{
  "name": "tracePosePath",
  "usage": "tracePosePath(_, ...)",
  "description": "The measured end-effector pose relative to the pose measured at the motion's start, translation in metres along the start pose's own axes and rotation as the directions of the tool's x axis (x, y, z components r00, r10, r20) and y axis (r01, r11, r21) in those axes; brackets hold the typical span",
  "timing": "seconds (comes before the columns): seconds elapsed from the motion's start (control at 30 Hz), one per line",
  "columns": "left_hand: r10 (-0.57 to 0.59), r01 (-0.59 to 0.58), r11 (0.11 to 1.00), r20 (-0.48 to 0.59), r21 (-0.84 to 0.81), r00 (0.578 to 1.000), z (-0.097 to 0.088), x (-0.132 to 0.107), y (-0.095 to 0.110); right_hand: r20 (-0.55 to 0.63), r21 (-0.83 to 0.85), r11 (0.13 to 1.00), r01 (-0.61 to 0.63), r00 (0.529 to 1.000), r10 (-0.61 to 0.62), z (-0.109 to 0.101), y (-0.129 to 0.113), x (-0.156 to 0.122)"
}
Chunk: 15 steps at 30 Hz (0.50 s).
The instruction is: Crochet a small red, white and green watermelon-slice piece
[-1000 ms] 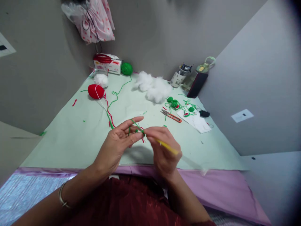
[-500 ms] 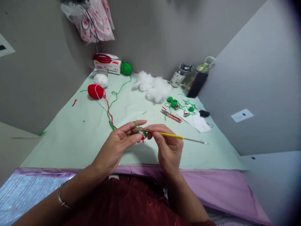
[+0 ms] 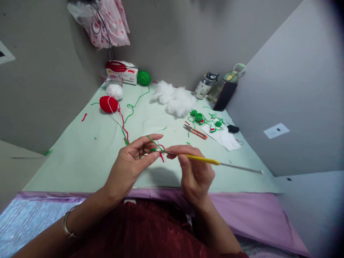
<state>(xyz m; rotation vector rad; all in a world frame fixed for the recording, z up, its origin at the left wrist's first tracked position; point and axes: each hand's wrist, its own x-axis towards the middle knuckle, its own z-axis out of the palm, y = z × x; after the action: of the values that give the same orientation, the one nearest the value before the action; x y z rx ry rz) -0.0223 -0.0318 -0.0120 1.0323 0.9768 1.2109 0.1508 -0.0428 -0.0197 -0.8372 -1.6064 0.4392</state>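
Observation:
My left hand (image 3: 131, 161) pinches a small crochet piece (image 3: 156, 150) of green, white and red yarn between thumb and fingers. Green yarn runs over its raised index finger. In my right hand (image 3: 197, 172) is a crochet hook (image 3: 202, 158) with a yellow grip, its metal shaft sticking out to the right. The hook's working tip meets the piece at my left fingertips; the exact stitch is too small to make out. Strands trail back to a red yarn ball (image 3: 108, 104), a white yarn ball (image 3: 114, 91) and a green yarn ball (image 3: 144, 77).
White stuffing (image 3: 174, 99) lies mid-table at the back. Orange thread snips (image 3: 195, 132), small green pieces (image 3: 199, 118) and a white tissue (image 3: 224, 138) lie to the right. A pen cup (image 3: 202, 89), a bottle (image 3: 217, 89) and a phone (image 3: 225, 96) stand behind them.
My right hand has moved slightly right and down with the hook, whose shaft reaches farther right. My left hand has shifted a little left, and its fingertips are farther from the right hand.

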Motion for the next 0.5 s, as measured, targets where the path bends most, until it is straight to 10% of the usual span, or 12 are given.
tracePosePath(0.2,0.050,-0.048,0.998,-0.068,0.032,0.996,0.008,-0.002,0.002,0.040,-0.238,0.936,0.261,0.965,-0.259,0.007,0.008,-0.006)
tracePosePath(0.33,-0.142,0.152,0.960,0.056,-0.236,0.988,0.009,0.001,0.000,0.098,-0.443,0.833,0.332,0.941,-0.323,0.009,0.013,-0.008)
tracePosePath(0.5,-0.252,0.296,0.864,0.160,-0.408,0.955,0.002,0.008,0.001,-0.110,-0.006,1.000,0.026,0.994,-0.026,0.006,0.008,0.002)
